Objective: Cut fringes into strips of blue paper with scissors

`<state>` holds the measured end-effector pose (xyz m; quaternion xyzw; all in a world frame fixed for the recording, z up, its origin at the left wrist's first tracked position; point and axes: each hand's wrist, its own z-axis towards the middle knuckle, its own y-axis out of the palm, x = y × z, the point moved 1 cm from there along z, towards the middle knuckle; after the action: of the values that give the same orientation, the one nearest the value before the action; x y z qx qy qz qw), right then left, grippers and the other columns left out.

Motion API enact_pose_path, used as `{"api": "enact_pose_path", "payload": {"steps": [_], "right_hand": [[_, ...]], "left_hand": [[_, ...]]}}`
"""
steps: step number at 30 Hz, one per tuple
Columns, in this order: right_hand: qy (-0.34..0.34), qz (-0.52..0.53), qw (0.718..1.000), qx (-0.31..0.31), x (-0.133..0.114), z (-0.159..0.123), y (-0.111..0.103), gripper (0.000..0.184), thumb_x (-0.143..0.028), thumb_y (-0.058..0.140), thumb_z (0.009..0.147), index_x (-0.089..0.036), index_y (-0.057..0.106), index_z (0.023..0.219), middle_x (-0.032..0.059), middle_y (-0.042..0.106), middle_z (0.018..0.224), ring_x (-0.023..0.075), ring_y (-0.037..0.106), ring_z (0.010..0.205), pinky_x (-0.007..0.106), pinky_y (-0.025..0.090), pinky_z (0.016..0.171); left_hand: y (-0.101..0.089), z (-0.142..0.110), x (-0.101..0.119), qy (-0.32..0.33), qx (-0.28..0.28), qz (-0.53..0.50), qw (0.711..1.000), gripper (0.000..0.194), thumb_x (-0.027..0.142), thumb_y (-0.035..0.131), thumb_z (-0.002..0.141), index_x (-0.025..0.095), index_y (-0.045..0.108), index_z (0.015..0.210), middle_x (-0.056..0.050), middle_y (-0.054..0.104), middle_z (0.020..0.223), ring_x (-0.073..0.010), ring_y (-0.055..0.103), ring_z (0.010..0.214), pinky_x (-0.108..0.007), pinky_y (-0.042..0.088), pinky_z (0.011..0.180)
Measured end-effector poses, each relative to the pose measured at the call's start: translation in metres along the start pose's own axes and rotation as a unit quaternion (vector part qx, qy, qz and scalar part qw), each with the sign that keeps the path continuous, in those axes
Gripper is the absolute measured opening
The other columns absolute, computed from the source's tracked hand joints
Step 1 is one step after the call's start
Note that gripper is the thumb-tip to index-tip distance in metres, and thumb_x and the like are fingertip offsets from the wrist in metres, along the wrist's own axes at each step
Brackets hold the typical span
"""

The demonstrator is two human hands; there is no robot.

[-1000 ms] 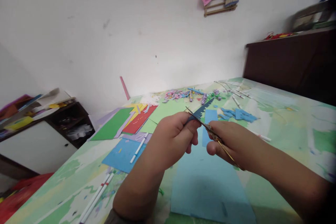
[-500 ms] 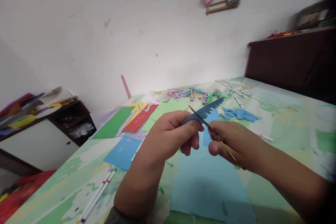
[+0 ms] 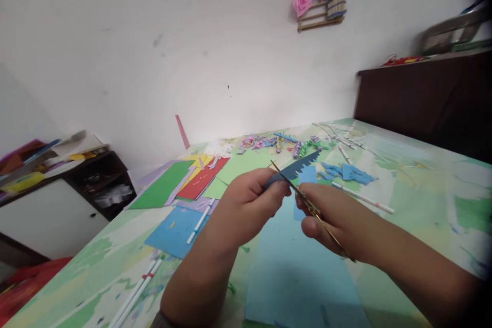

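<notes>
My left hand (image 3: pixel 249 205) pinches a dark blue paper strip (image 3: pixel 298 165) whose upper right edge is cut into a fringe of teeth. In my right hand (image 3: pixel 334 215) is a pair of scissors (image 3: pixel 307 202) with gold-coloured handles. Its blades lie across the strip, just beside my left fingertips. Below both hands a large light blue sheet (image 3: pixel 300 271) lies on the table. Behind my right hand are fringed blue paper pieces (image 3: pixel 355 173) and a narrower blue sheet (image 3: pixel 305 177).
Left of my hands lie a green sheet (image 3: pixel 163 184), a red sheet (image 3: pixel 203 177), a blue sheet (image 3: pixel 172 230) and white sticks (image 3: pixel 138 292). Curled paper pieces (image 3: pixel 303 147) sit near the wall. A dark cabinet (image 3: pixel 418 97) stands at the right, a low shelf (image 3: pixel 57 210) at the left.
The view has tilted up slightly, so the table sits lower in it. Both hands stay together at the strip, and the scissors still cross it, with the blades near my left fingers.
</notes>
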<state>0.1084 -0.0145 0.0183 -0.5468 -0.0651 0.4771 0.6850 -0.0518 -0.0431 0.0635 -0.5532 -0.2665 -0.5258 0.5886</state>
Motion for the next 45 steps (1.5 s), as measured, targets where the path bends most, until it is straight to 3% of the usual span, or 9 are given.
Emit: {"api": "enact_pose_path", "payload": {"steps": [6,11,20,27,33,39,45], "right_hand": [[-0.025,0.018,1.000,0.000,-0.006,0.003,-0.001,0.064,-0.076,0.008,0.073,-0.020,0.038,0.066,-0.0007,0.043,0.058,0.0111,0.035,0.049,0.024,0.028,0.045],[0.004,0.019,1.000,-0.018,-0.008,0.003,-0.001,0.067,-0.080,0.007,0.068,-0.021,0.038,0.064,-0.0008,0.042,0.056,0.0120,0.036,0.049,0.025,0.029,0.044],[0.039,-0.010,0.998,-0.040,-0.002,0.008,-0.002,0.062,-0.079,0.009,0.070,-0.022,0.033,0.062,0.0000,0.042,0.055,0.0130,0.035,0.050,0.026,0.027,0.046],[-0.007,0.024,1.000,0.017,0.012,0.010,0.004,0.066,-0.080,0.010,0.069,-0.020,0.039,0.067,0.0029,0.049,0.061,0.0140,0.040,0.052,0.027,0.030,0.047],[-0.023,0.028,0.999,0.009,0.010,0.009,0.007,0.065,-0.075,0.007,0.074,-0.020,0.041,0.068,0.0033,0.050,0.062,0.0140,0.041,0.052,0.028,0.031,0.047],[-0.005,0.028,0.999,-0.016,0.007,0.010,0.007,0.066,-0.076,0.003,0.072,-0.021,0.039,0.067,0.0029,0.050,0.061,0.0138,0.041,0.051,0.027,0.030,0.047],[0.011,0.027,0.999,-0.026,0.008,0.010,0.009,0.069,-0.080,0.001,0.067,-0.021,0.038,0.064,0.0020,0.048,0.057,0.0144,0.041,0.050,0.027,0.031,0.046]], "left_hand": [[0.001,-0.001,0.000,0.016,0.012,-0.002,1.000,0.013,0.023,0.047,0.076,0.017,0.050,0.064,0.008,0.035,0.044,-0.0046,0.030,0.039,-0.019,0.026,0.041],[0.000,-0.002,0.001,0.013,-0.007,-0.021,1.000,0.014,0.022,0.047,0.075,0.017,0.049,0.063,0.008,0.034,0.044,-0.0043,0.029,0.039,-0.019,0.026,0.041],[0.000,0.007,-0.011,-0.044,-0.062,-0.175,0.982,0.021,0.033,0.050,0.074,0.016,0.050,0.062,0.008,0.033,0.042,-0.0044,0.027,0.038,-0.020,0.019,0.039],[0.000,0.014,-0.011,-0.023,0.003,-0.061,0.998,0.021,0.030,0.050,0.076,0.016,0.048,0.061,0.008,0.035,0.041,-0.0042,0.030,0.037,-0.018,0.025,0.039],[0.002,0.013,-0.011,-0.009,0.005,-0.010,1.000,0.024,0.026,0.046,0.079,0.017,0.045,0.056,0.008,0.041,0.042,-0.0040,0.036,0.035,-0.017,0.029,0.038],[0.001,0.012,-0.012,-0.017,0.001,0.001,1.000,0.019,0.024,0.047,0.077,0.016,0.048,0.060,0.009,0.040,0.041,-0.0031,0.035,0.035,-0.016,0.028,0.036],[0.002,0.008,-0.009,-0.056,0.024,-0.064,0.996,0.014,0.021,0.049,0.074,0.016,0.051,0.061,0.009,0.038,0.038,-0.0020,0.030,0.033,-0.014,0.023,0.034]]}}
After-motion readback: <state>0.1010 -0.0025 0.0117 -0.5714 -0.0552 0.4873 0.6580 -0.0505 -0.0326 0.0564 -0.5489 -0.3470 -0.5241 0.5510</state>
